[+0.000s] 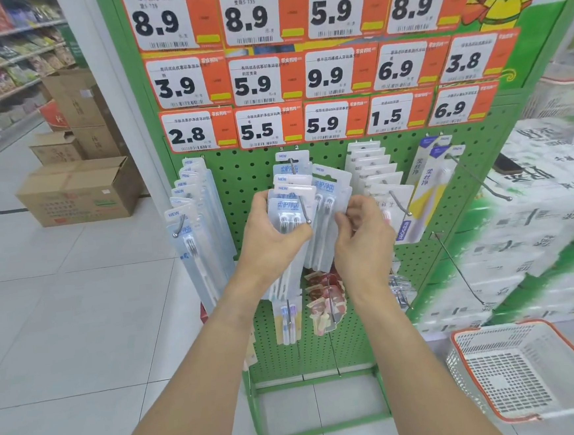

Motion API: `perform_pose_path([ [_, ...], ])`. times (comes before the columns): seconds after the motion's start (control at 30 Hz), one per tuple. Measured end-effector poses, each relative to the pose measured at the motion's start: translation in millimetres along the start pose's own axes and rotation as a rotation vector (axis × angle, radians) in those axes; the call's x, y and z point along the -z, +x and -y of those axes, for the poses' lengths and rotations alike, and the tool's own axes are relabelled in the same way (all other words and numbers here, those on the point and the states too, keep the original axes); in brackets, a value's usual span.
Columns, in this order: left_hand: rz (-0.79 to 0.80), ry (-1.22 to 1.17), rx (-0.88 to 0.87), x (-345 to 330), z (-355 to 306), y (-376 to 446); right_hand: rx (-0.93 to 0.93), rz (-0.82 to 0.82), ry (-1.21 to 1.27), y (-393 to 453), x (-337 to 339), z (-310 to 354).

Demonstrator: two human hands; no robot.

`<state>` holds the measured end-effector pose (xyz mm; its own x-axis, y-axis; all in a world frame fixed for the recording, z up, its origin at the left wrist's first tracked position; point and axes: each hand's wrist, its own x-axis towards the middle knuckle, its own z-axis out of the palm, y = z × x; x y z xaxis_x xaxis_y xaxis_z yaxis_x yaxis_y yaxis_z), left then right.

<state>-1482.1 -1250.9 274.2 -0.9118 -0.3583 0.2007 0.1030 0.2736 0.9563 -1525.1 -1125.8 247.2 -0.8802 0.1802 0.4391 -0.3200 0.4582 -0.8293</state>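
A green pegboard rack (251,172) carries hanging toothbrush packs on metal hooks. My left hand (270,239) grips the front packs of the middle stack of toothbrush packs (292,196) that hangs on a hook (304,209). My right hand (362,235) pinches the edge of a second bunch of toothbrush packs (331,193), which sits tilted just right of that hook. Its lower part is hidden behind my hands.
More packs hang at the left (193,224) and right (379,182) of the rack, with price tags (258,130) above. A white and orange basket (527,370) stands on the floor at lower right. Cardboard boxes (77,192) sit at the left, stacked tissue packs (537,232) at the right.
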Motion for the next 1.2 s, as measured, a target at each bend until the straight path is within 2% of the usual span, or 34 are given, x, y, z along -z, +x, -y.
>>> perform_pose_path([
  [0.3, 0.064, 0.074, -0.025, 10.1, -1.1, 2.7, -0.009, 0.030, 0.022, -1.3, -7.6, -5.4],
  [0.5, 0.090, 0.139, -0.045, 14.4, -1.7, 5.7, 0.018, 0.144, 0.158, 4.3, -13.1, -0.1],
  [0.73, 0.128, 0.144, -0.038, 17.1, -1.3, 6.4, 0.022, 0.259, 0.201, 10.1, -21.9, 1.6],
  [0.93, 0.050, 0.136, -0.046, 12.9, 11.9, 8.1, 0.019, 0.375, 0.215, 11.5, -26.2, -2.4],
  [1.03, 0.027, 0.148, -0.045, 13.6, 18.3, 8.1, 0.006, 0.379, 0.239, 14.4, -26.5, -6.6],
  [1.2, 0.131, 0.067, -0.036, 17.6, 21.6, 11.3, -0.079, 0.362, 0.343, 17.2, -24.8, -5.5],
])
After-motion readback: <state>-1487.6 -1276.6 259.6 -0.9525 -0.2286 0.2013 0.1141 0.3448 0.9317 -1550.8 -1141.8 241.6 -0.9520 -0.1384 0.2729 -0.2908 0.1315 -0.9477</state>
